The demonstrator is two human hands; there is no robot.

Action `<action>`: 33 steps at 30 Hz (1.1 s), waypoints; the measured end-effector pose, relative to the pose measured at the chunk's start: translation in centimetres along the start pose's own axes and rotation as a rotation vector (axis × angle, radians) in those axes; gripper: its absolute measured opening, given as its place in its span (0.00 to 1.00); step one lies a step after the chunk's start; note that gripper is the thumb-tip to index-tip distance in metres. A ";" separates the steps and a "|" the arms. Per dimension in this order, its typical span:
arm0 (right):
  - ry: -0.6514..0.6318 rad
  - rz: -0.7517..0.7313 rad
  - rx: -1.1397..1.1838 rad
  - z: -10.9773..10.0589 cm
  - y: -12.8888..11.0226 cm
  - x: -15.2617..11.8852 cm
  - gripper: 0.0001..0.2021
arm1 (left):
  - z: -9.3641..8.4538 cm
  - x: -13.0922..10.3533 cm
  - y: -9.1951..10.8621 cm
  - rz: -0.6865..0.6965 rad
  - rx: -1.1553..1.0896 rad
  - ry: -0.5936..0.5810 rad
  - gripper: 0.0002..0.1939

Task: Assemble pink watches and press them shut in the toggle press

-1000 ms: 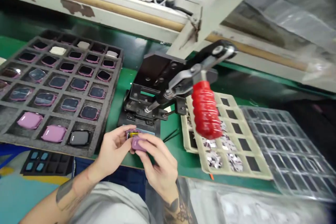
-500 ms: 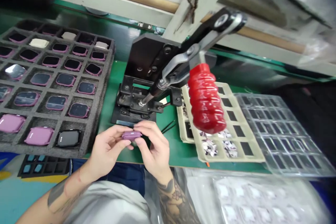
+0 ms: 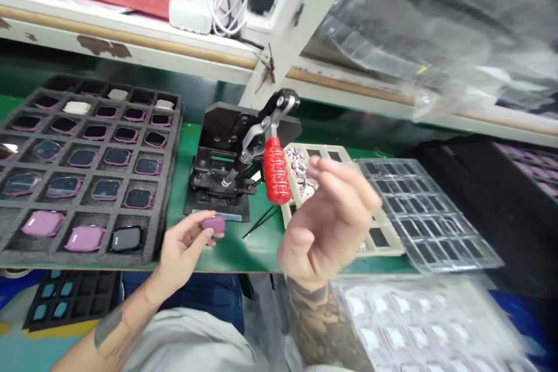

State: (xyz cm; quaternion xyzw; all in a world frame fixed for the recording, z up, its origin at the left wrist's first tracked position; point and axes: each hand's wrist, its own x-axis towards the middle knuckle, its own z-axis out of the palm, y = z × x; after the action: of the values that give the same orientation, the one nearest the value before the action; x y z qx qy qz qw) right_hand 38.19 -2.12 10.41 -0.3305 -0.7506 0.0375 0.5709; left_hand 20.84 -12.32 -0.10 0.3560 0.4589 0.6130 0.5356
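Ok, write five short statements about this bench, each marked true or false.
1. The left hand holds a purple watch case. True.
2. The right hand grips the red lever handle. False: the hand is apart from it.
3. Black tweezers lie on the green bench top. True.
4. In the front row of the gray foam tray, the black watch case is leftmost. False: it is rightmost.
5. The clear plastic tray lies right of the cream tray. True.

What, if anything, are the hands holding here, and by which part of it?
The left hand grips a small purple case by its left end, between thumb and fingers. The right hand is raised, with nothing visible in it.
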 end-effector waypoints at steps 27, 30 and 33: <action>-0.765 0.157 -0.199 6.8 4.3 -7.3 0.24 | -0.5 -2.4 2.5 0.467 0.633 0.021 0.23; -0.672 0.247 -0.101 6.6 4.0 -7.1 0.20 | -0.3 -2.2 3.0 0.479 0.725 0.030 0.23; -0.532 0.339 0.022 4.5 2.6 -8.1 0.21 | 0.1 -1.1 3.2 0.494 0.966 0.088 0.21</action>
State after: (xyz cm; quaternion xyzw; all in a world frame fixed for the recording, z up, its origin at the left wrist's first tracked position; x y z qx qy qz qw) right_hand 36.51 -2.97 1.02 -0.4231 -0.8075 0.2255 0.3437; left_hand 20.09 -13.38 2.97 0.6327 0.6133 0.4542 0.1312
